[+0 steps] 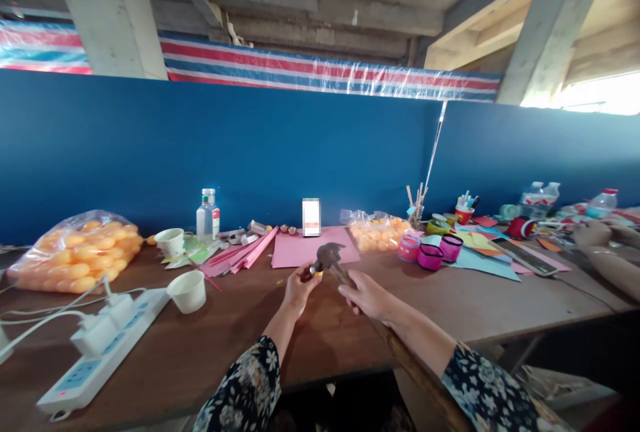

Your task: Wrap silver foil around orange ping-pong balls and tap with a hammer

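In the head view, my right hand (367, 293) is wrapped round the wooden handle of a hammer (330, 257), whose dark metal head is raised above the brown table (250, 325). Just left of the hammer head, my left hand (300, 289) pinches a small shiny round metal thing (314, 269); whether the two touch I cannot tell. Behind both hands lies a sheet of pink paper (287, 251), with a phone (311, 217) standing upright at its back edge. Two small metal balls (288, 229) rest left of the phone.
Bags of orange balls (83, 255) stand left and right. A power strip (105, 355), a white cup (187, 291) and a glass bottle (206, 219) are at left. Magenta bands (430, 256), papers and a phone (523, 257) lie right, near another person's hands (595, 239).
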A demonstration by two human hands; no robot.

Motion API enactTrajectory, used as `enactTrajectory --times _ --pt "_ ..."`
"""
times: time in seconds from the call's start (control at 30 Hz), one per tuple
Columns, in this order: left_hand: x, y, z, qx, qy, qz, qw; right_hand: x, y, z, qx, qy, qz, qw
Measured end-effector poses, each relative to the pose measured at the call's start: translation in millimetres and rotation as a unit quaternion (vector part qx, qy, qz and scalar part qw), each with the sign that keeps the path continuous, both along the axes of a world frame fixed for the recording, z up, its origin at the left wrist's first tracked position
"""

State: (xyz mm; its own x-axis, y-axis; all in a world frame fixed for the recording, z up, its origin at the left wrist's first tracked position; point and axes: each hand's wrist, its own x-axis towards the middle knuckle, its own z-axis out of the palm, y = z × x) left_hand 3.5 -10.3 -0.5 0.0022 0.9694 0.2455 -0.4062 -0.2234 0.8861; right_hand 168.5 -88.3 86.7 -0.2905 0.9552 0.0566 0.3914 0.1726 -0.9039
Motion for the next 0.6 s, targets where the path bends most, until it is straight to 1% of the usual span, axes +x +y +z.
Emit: enactTrajectory --times 0.07,0.17,0.23,0.37,0.5,0.6 --pt "-0.3 0.5 0.1 0.002 0.004 0.004 1.000 -0.3 -0.1 -1.5 -0.003 -0.014 0.009 1.000" --pt "-0.5 1.1 -0.4 -0.006 0.005 0.024 1.000 -1.0 -0.4 -2.5 0.024 -0.002 0.006 1.000" --pt "-0.2 1.2 -0.7 0.002 0.012 0.028 1.000 -1.5 -0.3 -3.8 0.035 -0.002 0.001 0.999" --pt "-0.2 0.2 -1.3 0.025 0.033 -0.004 0.999 -2.4 1.6 -7.6 0.022 -0.035 0.010 0.999" --pt "-1.0 -1.2 -1.6 -0.018 0.001 -0.027 0.999 -3.1 1.4 -5.3 0.043 -0.021 0.012 0.999" --pt "-1.2 -1.7 -0.6 -0.014 -0.002 -0.030 0.999 -3.4 -0.6 -2.4 0.047 -0.029 0.015 0.998"
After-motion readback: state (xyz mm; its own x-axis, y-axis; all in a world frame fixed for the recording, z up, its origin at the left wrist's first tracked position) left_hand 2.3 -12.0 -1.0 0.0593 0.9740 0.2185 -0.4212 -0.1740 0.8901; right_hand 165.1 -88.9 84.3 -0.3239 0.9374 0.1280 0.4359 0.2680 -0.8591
